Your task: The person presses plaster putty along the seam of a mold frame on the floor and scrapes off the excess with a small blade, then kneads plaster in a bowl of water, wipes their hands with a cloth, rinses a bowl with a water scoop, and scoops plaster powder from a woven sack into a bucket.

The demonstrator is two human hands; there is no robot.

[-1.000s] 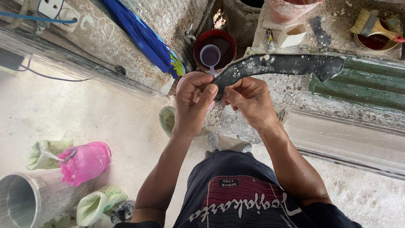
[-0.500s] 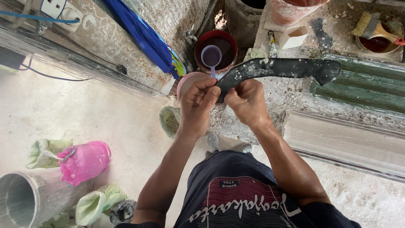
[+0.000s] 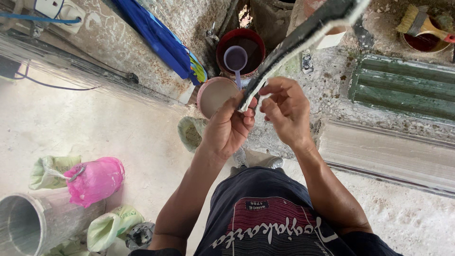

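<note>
A rough casting or plaster workshop. The floor (image 3: 95, 128) is caked in white dust, and the crusted bench (image 3: 332, 95) carries a green ribbed mould (image 3: 403, 90) and a pale moulding (image 3: 388, 151). A red bucket (image 3: 241, 47) holds a scoop (image 3: 235, 59), a brush (image 3: 419, 21) rests on a pot, and bags (image 3: 95, 180) and a metal pipe (image 3: 23, 227) stand about.

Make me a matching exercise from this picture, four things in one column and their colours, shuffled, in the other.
Things:
1. long strip held in the left hand
2. scoop in the bucket
3. plastic bag on the floor
4. brush

Colours:
A. pink
B. black with a white edge
C. purple
D. yellowish bristles

Pairs: 1-B, 2-C, 3-A, 4-D
</note>
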